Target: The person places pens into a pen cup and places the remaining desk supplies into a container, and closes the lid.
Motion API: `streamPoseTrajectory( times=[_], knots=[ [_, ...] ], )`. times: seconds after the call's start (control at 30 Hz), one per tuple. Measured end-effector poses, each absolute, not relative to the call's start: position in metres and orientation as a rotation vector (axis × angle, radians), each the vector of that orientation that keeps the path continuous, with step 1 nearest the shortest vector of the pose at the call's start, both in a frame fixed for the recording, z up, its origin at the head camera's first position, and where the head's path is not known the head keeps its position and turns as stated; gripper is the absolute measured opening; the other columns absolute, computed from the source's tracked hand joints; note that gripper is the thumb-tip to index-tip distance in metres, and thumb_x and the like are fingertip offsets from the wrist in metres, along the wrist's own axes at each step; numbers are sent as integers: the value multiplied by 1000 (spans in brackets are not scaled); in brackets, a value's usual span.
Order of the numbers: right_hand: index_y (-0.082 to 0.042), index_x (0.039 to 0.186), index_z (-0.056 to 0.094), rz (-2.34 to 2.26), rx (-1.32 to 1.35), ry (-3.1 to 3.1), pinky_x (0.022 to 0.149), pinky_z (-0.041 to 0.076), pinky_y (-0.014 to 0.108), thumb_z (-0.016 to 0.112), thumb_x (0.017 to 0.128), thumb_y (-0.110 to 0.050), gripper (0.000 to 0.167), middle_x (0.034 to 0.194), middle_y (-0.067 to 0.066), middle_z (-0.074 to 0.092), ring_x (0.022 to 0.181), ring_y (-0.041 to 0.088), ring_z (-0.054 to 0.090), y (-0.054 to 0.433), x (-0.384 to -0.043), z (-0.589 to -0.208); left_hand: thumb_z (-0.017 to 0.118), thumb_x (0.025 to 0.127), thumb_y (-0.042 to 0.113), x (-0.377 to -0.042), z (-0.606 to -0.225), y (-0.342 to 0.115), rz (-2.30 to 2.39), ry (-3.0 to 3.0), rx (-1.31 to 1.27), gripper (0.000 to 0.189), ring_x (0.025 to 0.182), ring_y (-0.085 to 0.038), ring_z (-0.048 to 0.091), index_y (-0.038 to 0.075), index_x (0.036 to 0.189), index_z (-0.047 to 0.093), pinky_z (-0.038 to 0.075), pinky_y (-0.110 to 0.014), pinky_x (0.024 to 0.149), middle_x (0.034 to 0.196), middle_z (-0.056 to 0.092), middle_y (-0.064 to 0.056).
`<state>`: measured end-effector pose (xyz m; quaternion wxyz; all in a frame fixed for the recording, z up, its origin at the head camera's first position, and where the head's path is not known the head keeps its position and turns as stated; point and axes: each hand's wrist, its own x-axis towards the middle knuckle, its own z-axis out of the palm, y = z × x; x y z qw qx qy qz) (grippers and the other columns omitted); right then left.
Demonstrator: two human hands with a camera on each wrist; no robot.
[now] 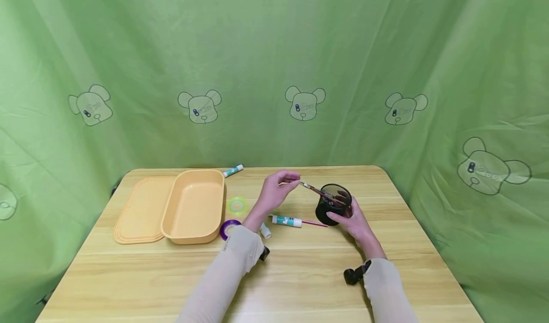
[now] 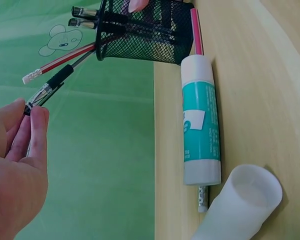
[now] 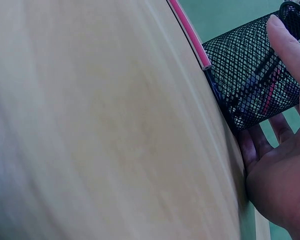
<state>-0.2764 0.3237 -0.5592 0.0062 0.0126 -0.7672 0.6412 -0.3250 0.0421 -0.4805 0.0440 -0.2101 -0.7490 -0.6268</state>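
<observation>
My left hand [image 1: 275,190] pinches the upper end of a pen [image 2: 59,78] with a black grip, its other end slanting to the mouth of a black mesh pen holder [image 1: 328,214]. My right hand [image 1: 354,222] holds that pen holder from the right side, thumb [image 3: 289,47] against the mesh. A red striped pencil [image 2: 65,60] with a white eraser and two capped pens [image 2: 84,17] stick out of the holder. Below the left hand lies a teal and white glue stick [image 1: 286,221], with a pink pencil [image 1: 315,223] lying along the table behind it.
At the left stand an orange box [image 1: 193,238] and its flat lid [image 1: 139,211]. Near the box lie a yellow-green tape roll [image 1: 243,207], a purple tape roll [image 1: 224,228] and another glue stick [image 1: 233,170]. A white cylinder [image 1: 265,230] sits by the left wrist. Green curtain [image 1: 253,51] surrounds the table.
</observation>
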Motion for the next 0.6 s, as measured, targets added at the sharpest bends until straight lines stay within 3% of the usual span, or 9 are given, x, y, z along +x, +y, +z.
streamPoseTrajectory(
  times=[0.33,0.6],
  knots=[
    [-12,161,27,2010,37,-2413,102,39,6,80,91,-10,88,159,19,43,119,-10,52,324,-275,-558,72,98,13,-323,-483,48,-1964,-2305,-611,25,108,-18,70,5,122,72,58,-24,96,114,75,-7],
    [-13,161,27,1987,23,-2434,101,40,6,80,91,-12,88,158,20,44,118,-10,52,324,-275,-558,73,97,14,-323,-486,49,-1981,-2298,-615,23,107,-15,69,10,119,74,58,-24,96,113,74,-4]
  ],
)
